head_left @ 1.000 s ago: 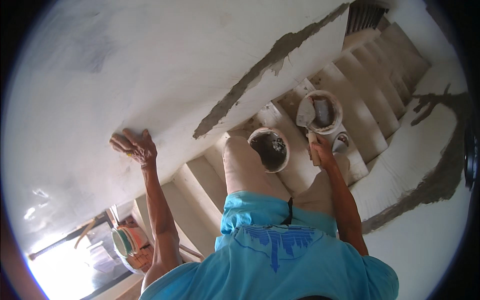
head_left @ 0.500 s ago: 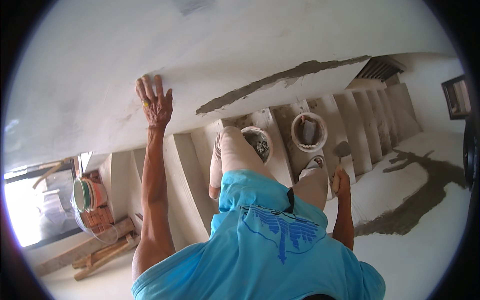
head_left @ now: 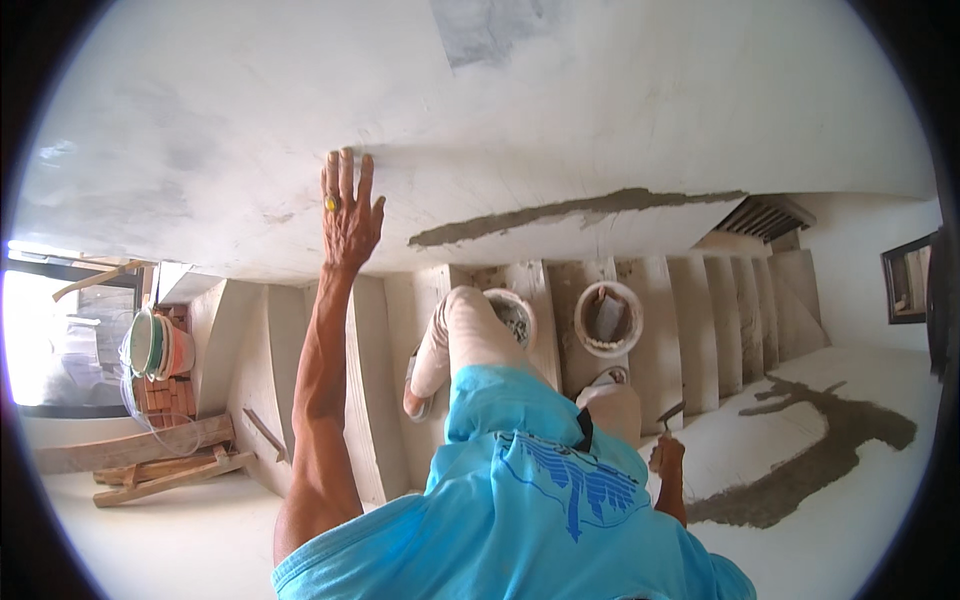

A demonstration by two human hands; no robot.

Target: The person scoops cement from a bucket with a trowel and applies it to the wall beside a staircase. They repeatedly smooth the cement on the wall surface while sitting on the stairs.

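Observation:
Fingers stretched out, my left hand (head_left: pixel 350 225) lies against the pale smooth wall (head_left: pixel 250 110); a ring with a yellow stone is on one finger. Low on my right, my right hand (head_left: pixel 669 460) is closed round the handle of a trowel (head_left: pixel 671 412), whose small blade is seen nearly edge-on. A long streak of wet grey mortar (head_left: pixel 580 207) runs along the wall to the right of my left hand. Another dark mortar patch (head_left: pixel 810 475) spreads over the pale surface beyond my right hand. Neither hand touches the mortar.
I stand on a concrete staircase (head_left: pixel 655 350). A bucket (head_left: pixel 533 325) with grey mix is by my knee; beside it a white-rimmed bucket (head_left: pixel 637 315) holds a flat tool. At left are stacked buckets (head_left: pixel 160 345), bricks (head_left: pixel 160 395) and timber boards (head_left: pixel 140 450). A slatted vent (head_left: pixel 765 217) is at right.
My left hand has shifted to the right in view, still flat on the wall. The trowel blade has turned from face-on to nearly edge-on, and my right hand is lower. The view has tilted.

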